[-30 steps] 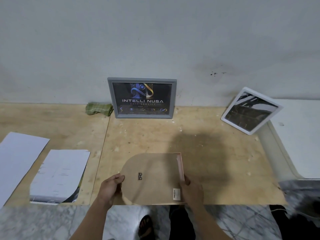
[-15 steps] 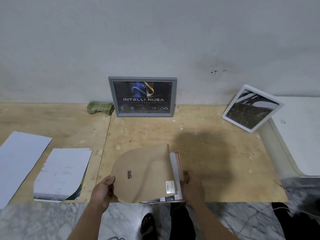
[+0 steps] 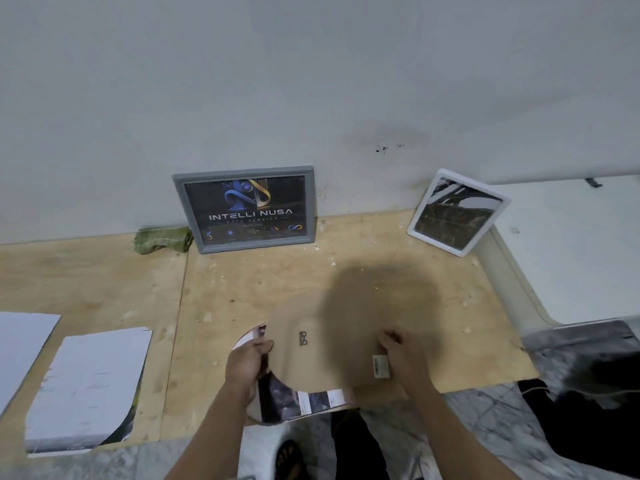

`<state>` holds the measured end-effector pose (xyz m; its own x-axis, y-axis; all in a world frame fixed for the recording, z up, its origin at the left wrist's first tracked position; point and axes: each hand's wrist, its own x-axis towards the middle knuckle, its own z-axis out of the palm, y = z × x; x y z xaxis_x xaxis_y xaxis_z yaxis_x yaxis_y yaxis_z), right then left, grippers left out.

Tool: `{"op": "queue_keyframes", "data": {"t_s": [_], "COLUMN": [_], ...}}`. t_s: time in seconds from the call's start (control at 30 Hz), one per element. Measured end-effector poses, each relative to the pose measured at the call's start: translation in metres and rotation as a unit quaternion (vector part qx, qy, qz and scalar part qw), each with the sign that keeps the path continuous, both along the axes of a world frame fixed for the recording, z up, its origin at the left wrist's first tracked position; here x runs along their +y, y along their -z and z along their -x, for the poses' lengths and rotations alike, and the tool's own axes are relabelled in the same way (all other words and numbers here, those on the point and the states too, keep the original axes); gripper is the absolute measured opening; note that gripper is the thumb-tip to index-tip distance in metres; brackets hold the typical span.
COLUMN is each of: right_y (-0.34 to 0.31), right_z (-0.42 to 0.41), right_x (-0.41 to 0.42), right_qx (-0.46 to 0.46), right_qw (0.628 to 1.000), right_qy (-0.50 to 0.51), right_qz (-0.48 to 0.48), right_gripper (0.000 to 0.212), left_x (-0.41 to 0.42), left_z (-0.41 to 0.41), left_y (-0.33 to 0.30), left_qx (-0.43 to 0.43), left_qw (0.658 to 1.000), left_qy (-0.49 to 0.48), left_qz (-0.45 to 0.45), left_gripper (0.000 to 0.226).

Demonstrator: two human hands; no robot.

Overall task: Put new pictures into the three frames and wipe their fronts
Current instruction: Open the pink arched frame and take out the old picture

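A brown backing board point(image 3: 332, 355) lies tilted at the near edge of the plywood table point(image 3: 277, 289), with a dark printed picture point(image 3: 298, 400) showing under its near edge. My left hand point(image 3: 247, 367) grips the board's left rim and the picture beneath it. My right hand point(image 3: 398, 351) holds the board's right side by a white sticker. A grey frame point(image 3: 246, 209) with a dark logo print leans on the wall. A white frame point(image 3: 457, 211) leans at the right. A green cloth point(image 3: 162, 240) lies left of the grey frame.
Two white sheets lie face down on the left, one point(image 3: 86, 386) with a cut-out corner, another point(image 3: 20, 344) at the edge. A white surface point(image 3: 568, 244) adjoins the table's right side. My sandalled foot point(image 3: 287, 459) shows on the marble floor below.
The backing board has been lifted and swung up off the third frame, and a dark picture now shows under it. My left hand moved up onto the board's left rim.
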<state>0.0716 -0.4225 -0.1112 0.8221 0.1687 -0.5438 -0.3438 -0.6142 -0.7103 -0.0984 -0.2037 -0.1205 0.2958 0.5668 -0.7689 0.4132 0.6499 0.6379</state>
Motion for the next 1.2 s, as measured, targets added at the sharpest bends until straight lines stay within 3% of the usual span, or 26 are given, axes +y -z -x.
{"op": "queue_keyframes", "data": {"t_s": [0.2,0.33,0.6,0.73,0.9,1.03,1.13,1.2], "right_y": [-0.012,-0.004,0.015,0.02,0.024,0.018,0.014,0.015], "right_z": [-0.05,-0.074,-0.1,-0.105,-0.102,-0.098,-0.087,-0.076], "right_x": [-0.069,-0.103,-0.112,-0.109,-0.105,-0.089,-0.061,-0.045], "right_qx": [-0.064,-0.064,-0.051,-0.047,-0.047,-0.113,-0.133,-0.125], "right_qw": [0.993,0.984,0.977,0.972,0.962,0.953,0.962,0.964], "right_qy": [0.03,0.04,0.082,0.082,0.048,0.005,-0.079,-0.123], "right_qz": [0.097,0.159,0.192,0.216,0.264,0.281,0.227,0.198], "right_gripper": [0.022,0.026,0.035,0.037,0.032,0.037,0.036,0.03], "left_x": [-0.039,-0.068,-0.087,-0.09,-0.085,-0.076,-0.064,-0.055], "left_z": [-0.077,-0.117,-0.145,-0.152,-0.152,-0.148,-0.134,-0.123], "left_y": [0.008,0.018,0.039,0.042,0.037,0.028,0.02,0.019], "left_qx": [0.029,0.031,0.088,0.067,0.074,0.075,0.07,0.092], "left_qw": [0.977,0.961,0.935,0.95,0.942,0.934,0.934,0.927], "left_qy": [0.205,0.273,0.337,0.303,0.326,0.345,0.328,0.32], "left_qz": [-0.052,-0.039,-0.066,-0.036,-0.033,-0.053,-0.119,-0.171], "left_gripper": [0.024,0.035,0.026,0.024,0.037,0.041,0.016,0.014]}}
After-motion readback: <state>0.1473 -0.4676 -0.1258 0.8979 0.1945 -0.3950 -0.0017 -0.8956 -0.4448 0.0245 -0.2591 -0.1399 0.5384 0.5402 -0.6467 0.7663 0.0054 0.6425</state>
